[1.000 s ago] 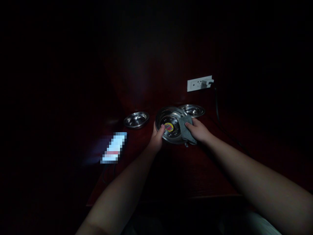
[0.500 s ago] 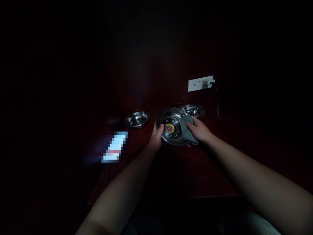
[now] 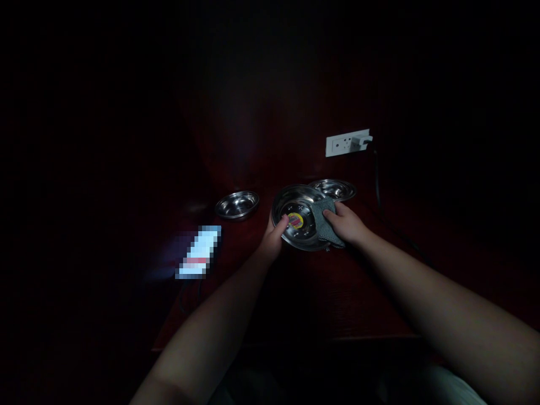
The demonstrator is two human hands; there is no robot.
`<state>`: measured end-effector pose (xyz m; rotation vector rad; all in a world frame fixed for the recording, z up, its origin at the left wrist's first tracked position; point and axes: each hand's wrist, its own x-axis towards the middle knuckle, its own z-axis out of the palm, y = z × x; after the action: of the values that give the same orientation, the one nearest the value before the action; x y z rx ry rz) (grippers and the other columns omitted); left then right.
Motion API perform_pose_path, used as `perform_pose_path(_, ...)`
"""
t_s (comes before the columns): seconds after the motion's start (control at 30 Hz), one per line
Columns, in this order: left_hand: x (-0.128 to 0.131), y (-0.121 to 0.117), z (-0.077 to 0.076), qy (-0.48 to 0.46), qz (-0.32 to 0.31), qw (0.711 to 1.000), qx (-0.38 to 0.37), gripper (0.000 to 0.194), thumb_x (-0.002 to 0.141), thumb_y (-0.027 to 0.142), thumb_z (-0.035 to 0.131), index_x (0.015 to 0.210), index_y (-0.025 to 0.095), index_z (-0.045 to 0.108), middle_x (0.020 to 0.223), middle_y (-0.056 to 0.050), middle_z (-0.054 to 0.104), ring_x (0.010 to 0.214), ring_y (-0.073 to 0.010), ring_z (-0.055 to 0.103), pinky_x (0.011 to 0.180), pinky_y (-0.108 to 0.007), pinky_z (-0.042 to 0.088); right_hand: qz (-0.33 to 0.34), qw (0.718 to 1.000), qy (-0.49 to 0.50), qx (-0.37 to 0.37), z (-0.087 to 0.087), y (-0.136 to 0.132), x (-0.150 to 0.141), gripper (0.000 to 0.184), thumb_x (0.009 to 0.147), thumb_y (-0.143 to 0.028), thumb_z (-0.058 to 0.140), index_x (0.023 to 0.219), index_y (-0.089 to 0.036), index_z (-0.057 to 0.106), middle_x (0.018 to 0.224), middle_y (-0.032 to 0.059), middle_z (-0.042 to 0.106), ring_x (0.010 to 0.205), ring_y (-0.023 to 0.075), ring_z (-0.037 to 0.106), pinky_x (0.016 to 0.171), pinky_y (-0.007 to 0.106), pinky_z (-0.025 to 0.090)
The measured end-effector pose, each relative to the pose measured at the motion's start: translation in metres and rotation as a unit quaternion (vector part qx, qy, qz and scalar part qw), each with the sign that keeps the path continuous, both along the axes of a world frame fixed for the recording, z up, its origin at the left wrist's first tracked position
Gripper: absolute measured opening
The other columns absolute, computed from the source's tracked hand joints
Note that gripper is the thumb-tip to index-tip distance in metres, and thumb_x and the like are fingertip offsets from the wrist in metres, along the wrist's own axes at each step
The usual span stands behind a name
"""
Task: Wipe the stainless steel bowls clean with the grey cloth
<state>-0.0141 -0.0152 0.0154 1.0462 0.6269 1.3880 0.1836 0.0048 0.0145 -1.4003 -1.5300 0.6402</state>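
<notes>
Tilted toward me above the dark red table is a shiny metal bowl (image 3: 301, 198) with a round yellow and red sticker on its inner bottom. My left hand (image 3: 274, 236) grips its left side, thumb inside and the other fingers hidden behind. A grey cloth (image 3: 325, 222) lies folded over the bowl's right rim. My right hand (image 3: 348, 224) is closed on that cloth, thumb on the near face, pressing it to the rim. Behind the bowl, a second metal dish (image 3: 340, 190) rests on the table, partly covered from view.
Another metal bowl (image 3: 237, 206) stands on the table (image 3: 337, 315) to the left. Nearer, a lit, pixelated screen (image 3: 199, 252) has thin cables below it. On the wall at right is a white socket panel (image 3: 337, 145) with a plug and a dark cable (image 3: 377, 183) hanging down.
The held bowl and both hands have shifted very slightly to the right in view. My left thumb reaches a little further over the sticker. Both grips stay the same.
</notes>
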Motion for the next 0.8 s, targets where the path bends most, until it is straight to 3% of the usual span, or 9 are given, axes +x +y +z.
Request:
perform_pose_path(0.27, -0.003, -0.001, 0.007, -0.001, -0.013, 1.0, 0.008, 0.056, 0.074, 0.04, 0.062, 0.124, 0.021, 0.047, 0.119, -0.006, 0.061, 0.112, -0.0234, 0.055, 0.099, -0.04, 0.04, 0.02, 1.0, 0.017, -0.008, 0.002, -0.003, -0.001, 0.028, 0.08, -0.033, 0.046, 0.102, -0.019, 0.054, 0.089, 0.0054, 0.065, 0.078, 0.0198, 0.06, 0.075, 0.036, 0.046)
perform_pose_path(0.53, -0.009, 0.005, 0.003, 0.008, -0.031, 0.999, -0.003, 0.055, 0.075, 0.042, 0.06, 0.124, 0.021, 0.048, 0.125, -0.007, 0.057, 0.117, -0.0246, 0.051, 0.102, -0.041, 0.036, 0.034, 0.999, 0.034, -0.002, 0.001, -0.002, 0.0, 0.023, 0.078, -0.035, 0.048, 0.095, -0.02, 0.055, 0.079, 0.0025, 0.064, 0.071, 0.0179, 0.059, 0.069, 0.033, 0.048)
perform_pose_path(0.67, -0.007, -0.003, 0.007, 0.017, -0.005, 0.999, 0.049, 0.06, 0.074, 0.045, 0.06, 0.128, 0.026, 0.042, 0.133, -0.005, 0.049, 0.126, -0.023, 0.042, 0.106, -0.038, 0.031, 0.036, 0.994, 0.1, -0.004, 0.0, 0.002, 0.001, 0.024, 0.078, -0.038, 0.049, 0.093, -0.02, 0.054, 0.074, 0.0004, 0.062, 0.062, 0.0161, 0.057, 0.059, 0.03, 0.047)
perform_pose_path(0.8, -0.002, -0.014, 0.016, 0.057, -0.025, 0.991, 0.115, 0.074, 0.066, 0.038, 0.07, 0.131, 0.024, 0.037, 0.139, -0.008, 0.042, 0.131, -0.0237, 0.035, 0.108, -0.036, 0.026, -0.022, 0.992, 0.126, 0.005, -0.002, 0.007, 0.002, 0.027, 0.077, -0.039, 0.05, 0.093, -0.018, 0.055, 0.077, 0.0019, 0.063, 0.065, 0.0167, 0.059, 0.06, 0.03, 0.048)
